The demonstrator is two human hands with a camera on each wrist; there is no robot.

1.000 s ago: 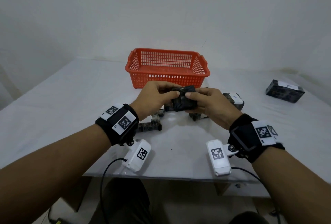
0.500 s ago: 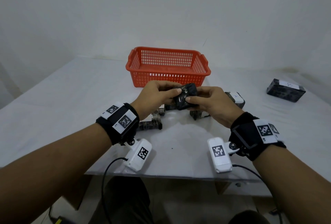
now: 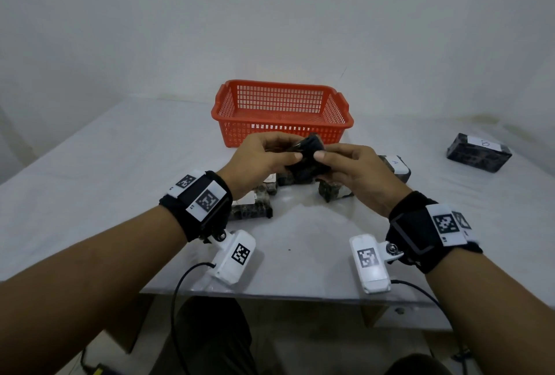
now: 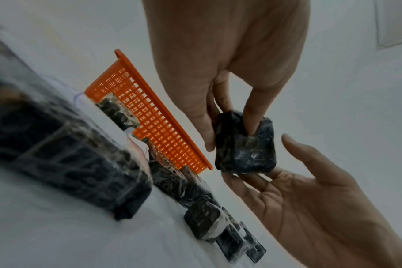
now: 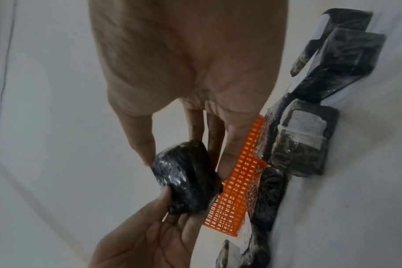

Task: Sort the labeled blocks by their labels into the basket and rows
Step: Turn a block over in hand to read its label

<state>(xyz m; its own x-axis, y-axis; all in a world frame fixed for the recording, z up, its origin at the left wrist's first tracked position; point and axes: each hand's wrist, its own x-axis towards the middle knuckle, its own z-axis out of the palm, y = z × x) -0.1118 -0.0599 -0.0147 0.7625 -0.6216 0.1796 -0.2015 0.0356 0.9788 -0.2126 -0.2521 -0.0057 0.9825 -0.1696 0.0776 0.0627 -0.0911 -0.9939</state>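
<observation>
A dark, plastic-wrapped block [image 3: 308, 155] is held in the air just in front of the orange mesh basket [image 3: 282, 130]. My left hand [image 3: 289, 156] pinches its left side and my right hand [image 3: 322, 155] pinches its right side. In the left wrist view my left fingers [image 4: 252, 116] press into the block [image 4: 243, 150] from above. The right wrist view shows my right thumb and fingers around the block [image 5: 186, 177]. No label shows on it. The basket looks empty from the head view.
Several wrapped blocks lie on the white table below my hands: one with a white label marked A [image 3: 395, 164], a small one [image 3: 330, 191], and one by my left wrist [image 3: 252, 209]. Another labeled block [image 3: 479, 155] sits far right. The table's front edge [image 3: 285, 295] is near.
The block has been turned between my fingers and lifted slightly toward the basket. Both hands keep hold of it; the blocks on the table have not moved.
</observation>
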